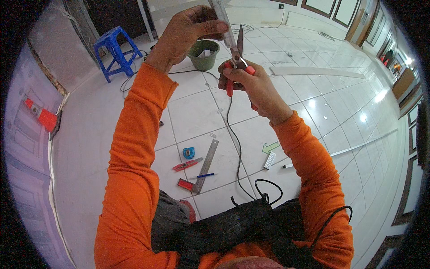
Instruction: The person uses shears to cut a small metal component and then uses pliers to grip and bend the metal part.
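Observation:
My left hand (188, 33) is raised, with thumb and fingers closed on a long, narrow whitish-grey strip (224, 24), whose upper part runs out of the picture. My right hand (260, 85) grips a pair of scissors (236, 57) with red handles and metal blades. The blades point upward and are parted at the strip's lower end. One blade stands to the right of the strip; the other is mostly hidden behind or along it. I cannot tell whether the blades touch the strip.
On the tiled floor lie a tape measure (189, 153), red utility knife (188, 164), try square (208, 163), blue pen (204, 175) and white slotted piece (269, 160). A green bucket (204, 60), blue stool (115, 51), traffic cone (41, 114) and black cable (237, 143) surround me.

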The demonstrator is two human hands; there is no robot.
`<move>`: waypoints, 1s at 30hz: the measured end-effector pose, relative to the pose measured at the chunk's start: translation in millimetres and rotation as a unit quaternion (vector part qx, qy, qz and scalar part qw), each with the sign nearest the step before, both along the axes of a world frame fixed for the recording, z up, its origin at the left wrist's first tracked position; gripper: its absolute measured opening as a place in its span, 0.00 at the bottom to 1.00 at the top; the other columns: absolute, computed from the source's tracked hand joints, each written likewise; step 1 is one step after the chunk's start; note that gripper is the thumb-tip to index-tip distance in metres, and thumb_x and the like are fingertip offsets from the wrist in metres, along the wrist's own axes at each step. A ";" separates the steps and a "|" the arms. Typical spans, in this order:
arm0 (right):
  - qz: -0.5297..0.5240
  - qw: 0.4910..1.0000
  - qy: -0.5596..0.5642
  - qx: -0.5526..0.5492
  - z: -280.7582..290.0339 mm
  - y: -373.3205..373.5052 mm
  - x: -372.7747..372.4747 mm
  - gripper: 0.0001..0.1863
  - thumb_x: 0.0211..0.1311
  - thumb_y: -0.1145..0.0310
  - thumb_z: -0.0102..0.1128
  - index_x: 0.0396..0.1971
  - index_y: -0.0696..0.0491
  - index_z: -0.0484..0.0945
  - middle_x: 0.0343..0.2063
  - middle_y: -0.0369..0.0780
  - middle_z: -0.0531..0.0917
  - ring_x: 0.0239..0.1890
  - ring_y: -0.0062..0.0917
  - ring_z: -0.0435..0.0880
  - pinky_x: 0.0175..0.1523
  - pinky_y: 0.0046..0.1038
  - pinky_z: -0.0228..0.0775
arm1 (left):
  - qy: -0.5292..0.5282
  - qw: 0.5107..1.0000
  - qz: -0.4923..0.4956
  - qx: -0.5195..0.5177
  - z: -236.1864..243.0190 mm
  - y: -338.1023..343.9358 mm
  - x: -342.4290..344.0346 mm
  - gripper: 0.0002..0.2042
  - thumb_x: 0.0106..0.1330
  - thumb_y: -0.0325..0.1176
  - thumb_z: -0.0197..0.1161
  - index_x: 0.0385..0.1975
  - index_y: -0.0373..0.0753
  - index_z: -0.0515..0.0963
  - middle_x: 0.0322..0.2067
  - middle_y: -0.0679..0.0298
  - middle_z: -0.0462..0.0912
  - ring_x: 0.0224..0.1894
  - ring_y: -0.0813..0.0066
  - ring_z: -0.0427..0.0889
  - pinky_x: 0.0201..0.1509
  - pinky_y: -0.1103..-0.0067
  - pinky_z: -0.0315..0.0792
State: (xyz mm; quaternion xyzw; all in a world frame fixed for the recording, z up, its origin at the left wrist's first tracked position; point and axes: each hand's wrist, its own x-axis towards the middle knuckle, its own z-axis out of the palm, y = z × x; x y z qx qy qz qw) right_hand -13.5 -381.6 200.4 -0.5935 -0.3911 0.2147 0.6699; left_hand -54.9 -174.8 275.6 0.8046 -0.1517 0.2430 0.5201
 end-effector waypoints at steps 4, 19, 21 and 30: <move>0.004 1.000 0.021 0.010 -3.0 2.6 -1.8 0.13 0.70 0.59 0.59 0.32 0.55 0.76 0.21 0.34 0.78 0.20 0.17 0.74 0.26 0.22 0.65 | -0.020 1.000 0.013 0.012 0.5 -3.1 -3.2 0.18 0.66 0.40 0.68 0.48 0.34 0.79 0.41 0.62 0.84 0.45 0.73 0.83 0.56 0.75 0.77; 0.003 0.999 0.052 0.000 -5.2 4.0 -8.8 0.14 0.70 0.60 0.58 0.28 0.53 0.73 0.18 0.33 0.73 0.18 0.17 0.72 0.21 0.22 0.64 | -0.022 1.000 0.001 -0.001 1.3 -3.6 -3.4 0.24 0.55 0.45 0.78 0.45 0.35 0.81 0.40 0.60 0.86 0.44 0.70 0.86 0.54 0.77 0.80; 0.001 0.998 0.061 0.008 -5.4 4.5 -9.5 0.14 0.70 0.60 0.59 0.27 0.53 0.72 0.16 0.32 0.72 0.16 0.15 0.70 0.19 0.21 0.62 | -0.025 1.000 0.000 0.000 1.3 -4.4 -3.4 0.24 0.55 0.44 0.78 0.45 0.35 0.81 0.40 0.60 0.85 0.44 0.71 0.86 0.54 0.77 0.80; -0.001 0.998 0.070 0.005 -6.1 4.4 -8.8 0.15 0.69 0.60 0.60 0.25 0.52 0.73 0.16 0.31 0.72 0.16 0.15 0.70 0.19 0.21 0.65 | -0.015 0.999 -0.028 -0.020 -0.6 -4.1 -1.0 0.21 0.57 0.41 0.77 0.45 0.36 0.80 0.40 0.61 0.85 0.44 0.72 0.85 0.55 0.77 0.79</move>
